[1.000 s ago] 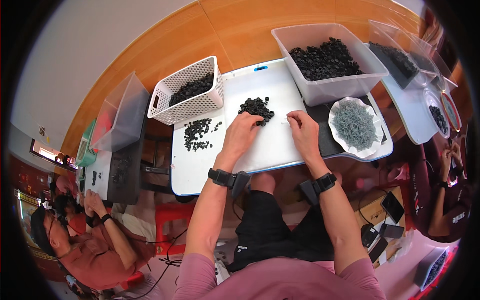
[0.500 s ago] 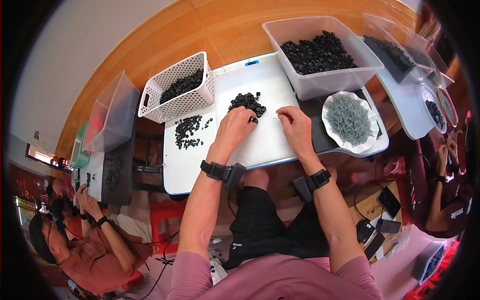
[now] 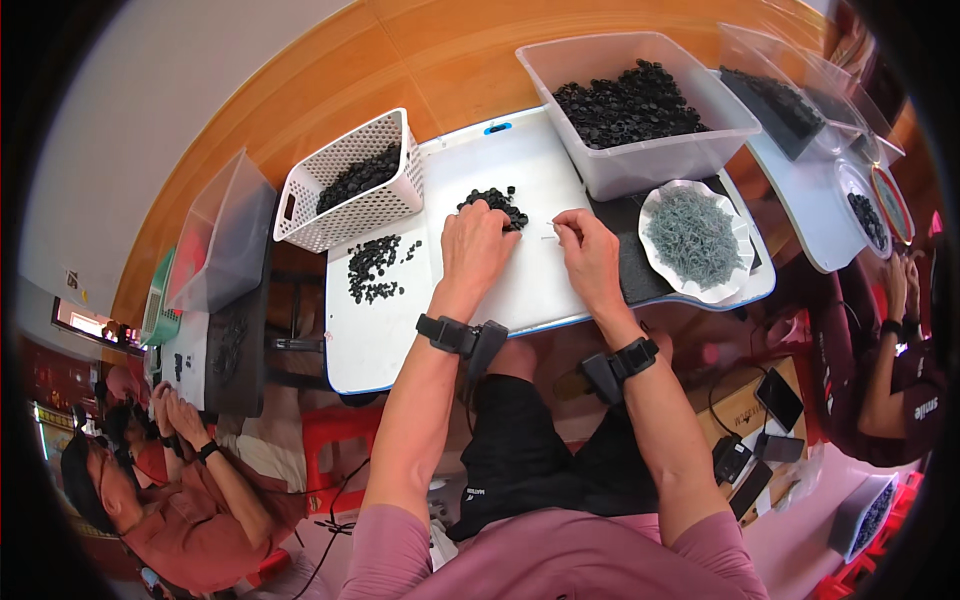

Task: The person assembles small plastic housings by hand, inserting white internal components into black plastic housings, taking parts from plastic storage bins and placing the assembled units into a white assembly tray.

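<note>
My left hand (image 3: 476, 248) reaches over a pile of small round black parts (image 3: 503, 203) on the white table. Its thumb is apart from the fingers, and the fingertips are partly hidden at the pile. To the right, my right hand (image 3: 590, 250) is closed in a pinch on a thin pin-like piece (image 3: 552, 223), whose end sticks out leftward. Another thin light piece (image 3: 549, 238) shows just below it, by the fingertips. A white scalloped plate (image 3: 744, 268) heaped with thin grey-green pieces (image 3: 692, 235) stands right of that hand.
A white perforated basket (image 3: 350, 222) and a large translucent bin (image 3: 665, 160), both with black parts, stand at the table's back. Smaller black parts (image 3: 372, 270) lie at left on the white tabletop (image 3: 400, 345). Co-workers sit left (image 3: 200, 500) and right (image 3: 870, 370).
My left hand has gone from holding a black part near the right hand to reaching over the pile. The right hand keeps its pinch, slightly shifted.
</note>
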Action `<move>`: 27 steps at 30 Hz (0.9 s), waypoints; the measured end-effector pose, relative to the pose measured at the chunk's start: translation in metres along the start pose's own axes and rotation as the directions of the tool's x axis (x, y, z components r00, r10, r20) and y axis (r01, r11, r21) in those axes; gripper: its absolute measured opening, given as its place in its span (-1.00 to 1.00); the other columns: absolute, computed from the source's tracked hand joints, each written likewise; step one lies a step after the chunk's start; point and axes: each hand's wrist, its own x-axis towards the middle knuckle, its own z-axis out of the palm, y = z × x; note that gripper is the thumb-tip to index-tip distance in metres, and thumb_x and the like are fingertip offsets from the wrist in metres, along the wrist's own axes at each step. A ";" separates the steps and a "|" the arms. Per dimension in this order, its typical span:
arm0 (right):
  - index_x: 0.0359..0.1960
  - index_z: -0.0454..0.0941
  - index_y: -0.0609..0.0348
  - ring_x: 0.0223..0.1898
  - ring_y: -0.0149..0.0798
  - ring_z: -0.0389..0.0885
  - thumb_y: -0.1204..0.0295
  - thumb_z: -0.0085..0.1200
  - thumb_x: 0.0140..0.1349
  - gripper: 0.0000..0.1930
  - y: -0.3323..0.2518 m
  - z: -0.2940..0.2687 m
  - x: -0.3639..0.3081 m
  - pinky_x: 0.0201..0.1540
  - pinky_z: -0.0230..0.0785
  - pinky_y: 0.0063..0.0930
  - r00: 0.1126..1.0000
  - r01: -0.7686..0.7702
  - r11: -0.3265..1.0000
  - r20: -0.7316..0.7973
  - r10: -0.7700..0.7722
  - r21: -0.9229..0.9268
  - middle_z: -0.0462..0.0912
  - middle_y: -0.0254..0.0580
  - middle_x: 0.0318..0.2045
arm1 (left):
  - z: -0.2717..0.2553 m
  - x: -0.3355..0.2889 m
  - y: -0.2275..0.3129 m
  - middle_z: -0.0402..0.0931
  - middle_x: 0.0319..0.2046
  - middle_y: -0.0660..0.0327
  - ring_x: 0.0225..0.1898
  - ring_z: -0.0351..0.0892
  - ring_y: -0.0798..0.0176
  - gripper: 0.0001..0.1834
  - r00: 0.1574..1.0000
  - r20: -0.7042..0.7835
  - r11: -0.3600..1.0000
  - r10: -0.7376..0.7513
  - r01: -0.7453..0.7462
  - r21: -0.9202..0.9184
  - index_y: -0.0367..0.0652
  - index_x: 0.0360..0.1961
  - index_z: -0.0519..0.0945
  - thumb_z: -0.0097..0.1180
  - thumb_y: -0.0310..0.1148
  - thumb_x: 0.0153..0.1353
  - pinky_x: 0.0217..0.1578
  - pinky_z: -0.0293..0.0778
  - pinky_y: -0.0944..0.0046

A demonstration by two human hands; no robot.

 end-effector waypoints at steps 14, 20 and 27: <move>-0.22 0.64 0.30 -0.29 0.03 0.71 0.57 0.17 0.30 -0.92 -0.003 -0.003 0.002 -0.20 0.52 -0.23 0.999 0.018 1.000 0.029 -0.018 -0.025 0.72 0.04 -0.32 | 0.004 0.009 0.001 0.68 -0.24 0.06 -0.16 0.69 -0.08 -0.81 0.991 0.125 0.994 -0.052 0.064 -0.089 -0.07 -0.19 0.80 0.38 -0.35 0.15 -0.08 0.58 -0.03; -0.20 0.65 0.30 -0.33 -0.03 0.72 0.56 0.18 0.30 -0.91 -0.004 -0.002 0.002 -0.23 0.52 -0.25 1.000 0.010 1.000 0.030 -0.009 -0.017 0.72 0.02 -0.33 | -0.001 0.014 -0.001 0.72 -0.25 0.03 -0.19 0.70 -0.11 -0.80 0.989 0.150 0.992 0.012 0.008 -0.130 -0.14 -0.19 0.78 0.37 -0.36 0.16 -0.11 0.60 0.02; -0.19 0.68 0.29 -0.37 -0.20 0.71 0.57 0.20 0.30 -0.90 -0.007 -0.005 -0.002 -0.26 0.52 -0.35 0.996 0.010 0.994 0.089 -0.020 0.109 0.73 -0.03 -0.34 | 0.006 -0.029 0.018 0.78 -0.26 0.11 -0.33 0.74 0.27 -0.77 0.952 0.119 0.718 -0.283 0.293 -0.631 -0.23 -0.10 0.70 0.40 -0.41 0.24 -0.23 0.59 0.34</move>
